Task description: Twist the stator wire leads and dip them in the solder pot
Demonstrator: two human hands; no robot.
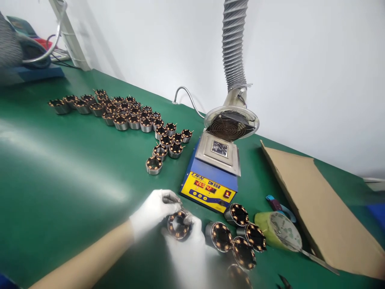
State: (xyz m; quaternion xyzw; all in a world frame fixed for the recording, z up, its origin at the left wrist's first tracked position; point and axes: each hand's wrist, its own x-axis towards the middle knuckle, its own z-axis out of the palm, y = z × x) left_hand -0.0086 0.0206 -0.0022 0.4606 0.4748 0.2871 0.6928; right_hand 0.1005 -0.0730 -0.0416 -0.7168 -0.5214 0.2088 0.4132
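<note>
In the head view, my right hand [189,251], in a white glove, is closed around a motor stator [178,226]. This is a metal ring with copper windings and black insulation, its open face turned toward me. My left hand [156,210], also gloved in white, pinches at the upper edge of that stator. Whatever lies between its fingertips is too small to make out. Just right of my right hand lie several more stators [221,237] on their sides. Beyond both hands stands a blue and yellow solder pot [208,188] with a lit red display and a square of shiny solder.
An exhaust hood [231,122] on a grey flexible duct hangs low over the pot. Many stators [121,123] stand upright at the left on the green table [75,168]. To the right are a greenish-yellow cup [267,228], a flat tool [320,260] and a cardboard sheet [319,200].
</note>
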